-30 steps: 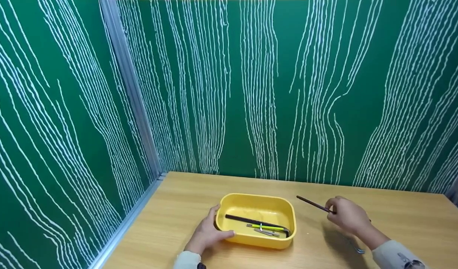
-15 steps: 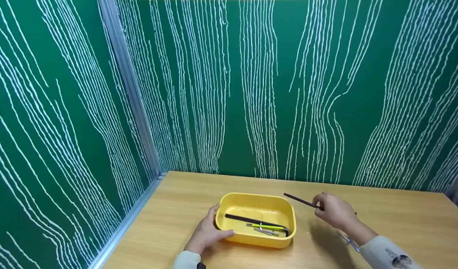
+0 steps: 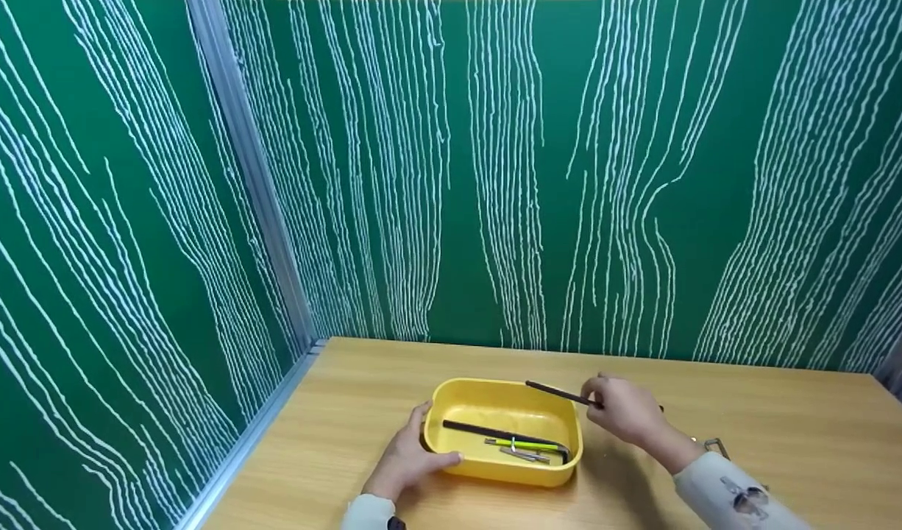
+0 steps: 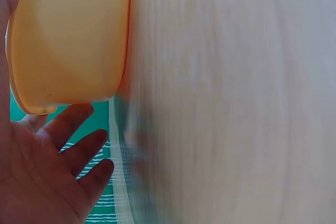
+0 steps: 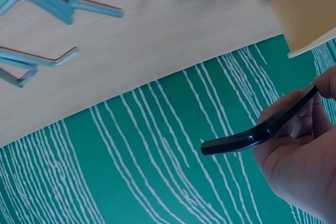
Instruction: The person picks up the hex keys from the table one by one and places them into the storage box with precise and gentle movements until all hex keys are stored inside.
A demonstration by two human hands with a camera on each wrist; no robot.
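In the head view, a yellow plastic box stands on the wooden table. My left hand holds its left end, thumb at the near wall and fingers round the far side; in the left wrist view the other fingers are spread apart. Over the box's right rim, my right hand pinches a black hex key, its long arm pointing left above the box. The right wrist view shows its bent short end. Inside the box lie a larger black hex key, a yellow-green stick-like piece and thin silver pieces.
Several silver hex keys lie on the table; in the head view the right forearm partly covers them, one bent end showing. Green panels with white wavy lines rise behind the table and at its left.
My right hand has moved left with the black hex key, whose tip has come from beside the box to over its far right rim. The left hand and box have stayed put.
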